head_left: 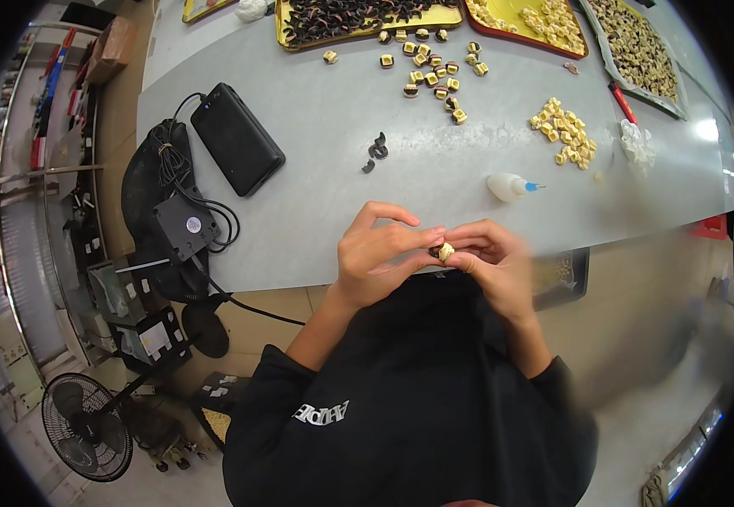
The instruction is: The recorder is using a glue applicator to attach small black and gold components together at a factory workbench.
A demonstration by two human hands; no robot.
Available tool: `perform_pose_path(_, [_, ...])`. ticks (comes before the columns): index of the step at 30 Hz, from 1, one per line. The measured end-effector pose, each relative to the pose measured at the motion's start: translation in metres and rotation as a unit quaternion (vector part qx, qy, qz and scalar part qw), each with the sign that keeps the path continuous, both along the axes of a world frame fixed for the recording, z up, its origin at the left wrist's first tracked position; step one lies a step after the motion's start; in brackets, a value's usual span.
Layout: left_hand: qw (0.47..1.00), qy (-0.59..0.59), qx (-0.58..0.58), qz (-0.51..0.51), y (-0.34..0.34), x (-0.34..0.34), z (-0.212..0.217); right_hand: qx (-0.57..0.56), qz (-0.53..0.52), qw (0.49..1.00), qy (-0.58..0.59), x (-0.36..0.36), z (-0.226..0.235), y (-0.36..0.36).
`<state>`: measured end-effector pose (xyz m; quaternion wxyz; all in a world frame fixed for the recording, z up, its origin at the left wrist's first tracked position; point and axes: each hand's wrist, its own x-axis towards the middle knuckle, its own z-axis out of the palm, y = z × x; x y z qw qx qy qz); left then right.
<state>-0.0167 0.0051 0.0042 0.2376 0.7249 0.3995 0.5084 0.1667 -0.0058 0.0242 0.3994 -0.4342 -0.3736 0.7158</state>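
Note:
At the near table edge, my left hand (375, 255) and my right hand (497, 260) meet, fingertips pinched around one small cream-and-dark piece (445, 251). Its dark part is on the left-hand side and its cream part toward the right hand; fingers cover some of it. Beyond my hands lie a few curved black parts (378, 150). To the right stands or leans a white squeeze bottle (509, 187) with a blue needle tip. Behind it sits a loose heap of cream parts (564, 133). Several joined cream-and-dark pieces (431, 79) are scattered farther back.
Yellow trays of black parts (362, 19) and cream parts (544, 25) line the far side, beside a tray of mixed pieces (637, 51). A red marker (623, 103) and crumpled white tissue (637, 147) lie right. A black power bank (237, 139) and coiled cables (172, 160) lie left.

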Motion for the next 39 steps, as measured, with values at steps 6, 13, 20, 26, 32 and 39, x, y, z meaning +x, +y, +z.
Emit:
perform_pose_path(6, [0.999,0.010,0.023,-0.035,0.001,-0.002,-0.001,-0.023,0.051,0.998,0.028,0.002,0.001,0.008])
perform_pose_path(13, [0.994,-0.098,-0.048,-0.022,-0.004,-0.002,-0.001,-0.067,0.065,0.991,0.099,-0.006,0.001,0.006])
perform_pose_path(20, [0.979,-0.173,-0.109,-0.021,-0.006,-0.008,-0.007,-0.063,0.028,0.989,0.129,-0.019,-0.004,0.002])
perform_pose_path(26, [0.968,-0.215,-0.127,-0.028,-0.007,-0.009,-0.007,-0.038,0.002,0.992,0.123,-0.026,-0.006,0.002])
perform_pose_path(32, [0.960,-0.234,-0.144,-0.060,-0.006,-0.011,-0.006,-0.069,0.044,0.981,0.177,-0.018,-0.017,0.007])
perform_pose_path(39, [0.986,-0.134,-0.073,-0.063,-0.002,-0.012,-0.007,-0.079,0.047,0.979,0.184,-0.018,-0.015,0.005])
